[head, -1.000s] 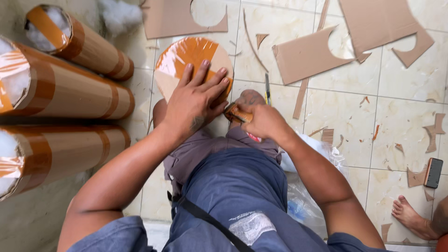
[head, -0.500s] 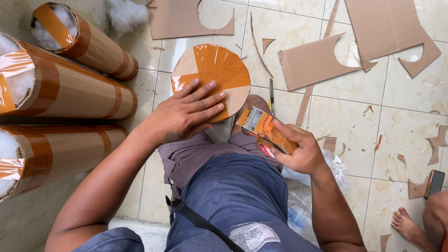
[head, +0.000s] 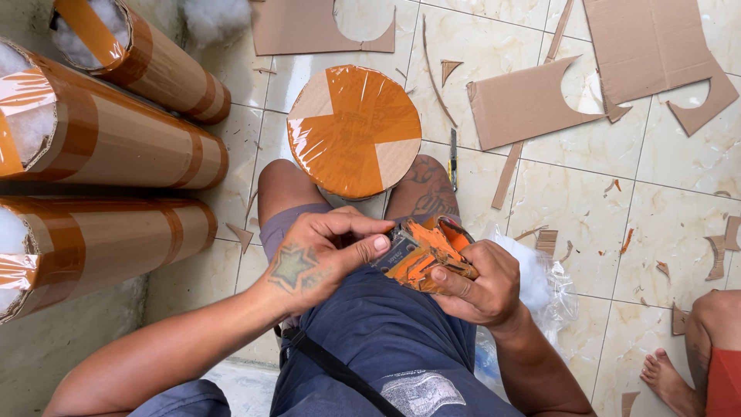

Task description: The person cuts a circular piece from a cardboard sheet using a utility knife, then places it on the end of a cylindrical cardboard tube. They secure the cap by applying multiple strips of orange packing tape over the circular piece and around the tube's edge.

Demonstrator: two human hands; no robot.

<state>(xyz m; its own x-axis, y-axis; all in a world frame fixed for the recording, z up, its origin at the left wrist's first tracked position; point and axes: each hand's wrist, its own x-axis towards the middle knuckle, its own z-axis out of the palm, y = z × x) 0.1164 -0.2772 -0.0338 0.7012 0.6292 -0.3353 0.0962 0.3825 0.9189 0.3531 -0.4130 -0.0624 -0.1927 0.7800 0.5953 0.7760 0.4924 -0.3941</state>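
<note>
Tiled floor's covered in cardboard scraps (head: 525,104); your right hand (head: 475,282) grips the tape dispenser (head: 421,251), left hand (head: 316,259) pinching its end.

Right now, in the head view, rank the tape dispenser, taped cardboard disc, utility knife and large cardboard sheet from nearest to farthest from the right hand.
1. Tape dispenser, held in the right hand.
2. Utility knife, on the floor above the hand.
3. Taped cardboard disc, up and leftward, between the knees.
4. Large cardboard sheet, top right.
</note>
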